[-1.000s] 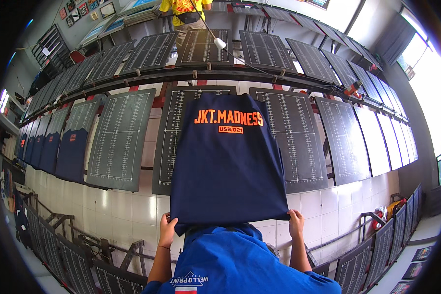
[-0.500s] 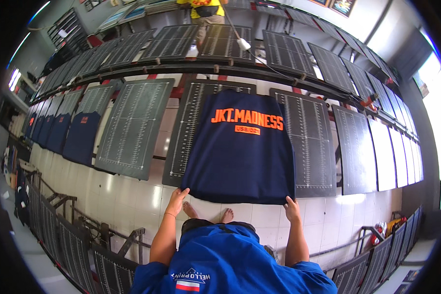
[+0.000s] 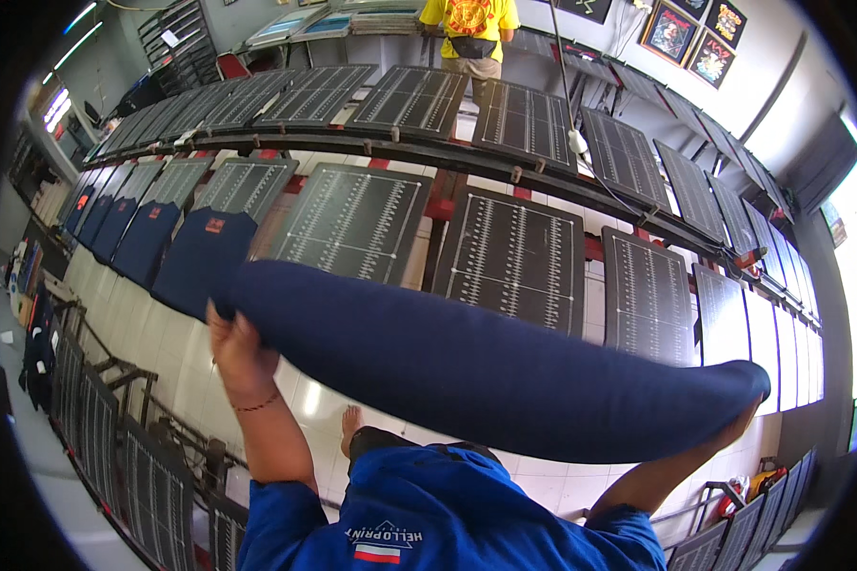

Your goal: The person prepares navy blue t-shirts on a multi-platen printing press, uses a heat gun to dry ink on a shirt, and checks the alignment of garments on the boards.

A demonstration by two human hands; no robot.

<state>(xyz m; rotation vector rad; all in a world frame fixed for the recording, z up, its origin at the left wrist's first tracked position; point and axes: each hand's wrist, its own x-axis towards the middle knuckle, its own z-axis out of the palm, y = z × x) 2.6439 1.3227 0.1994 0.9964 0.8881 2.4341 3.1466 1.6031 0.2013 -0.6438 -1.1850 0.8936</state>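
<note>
A navy fabric shirt panel (image 3: 486,362) is raised off the boards and stretches across in front of me, its body bowed and folded over so that no print shows. At its left end my left hand (image 3: 243,357) is closed on the cloth edge. Across at the other end, my right hand (image 3: 741,417) grips the cloth from beneath; the fabric hides most of its fingers. Just behind the panel lie a dark printing board (image 3: 511,255) with white ruled marks and another such board (image 3: 352,217) to its left.
Several boards at left carry navy panels (image 3: 205,252) with small orange prints. A rail (image 3: 352,146) runs behind this row, with a second row of boards beyond. A person in a yellow shirt (image 3: 468,24) stands at the back. More boards (image 3: 162,476) stand behind me.
The navy panel, which lay on a board with its orange print facing up, is now lifted off and bowed between my hands. My hands have moved farther apart, and the view has shifted leftward.
</note>
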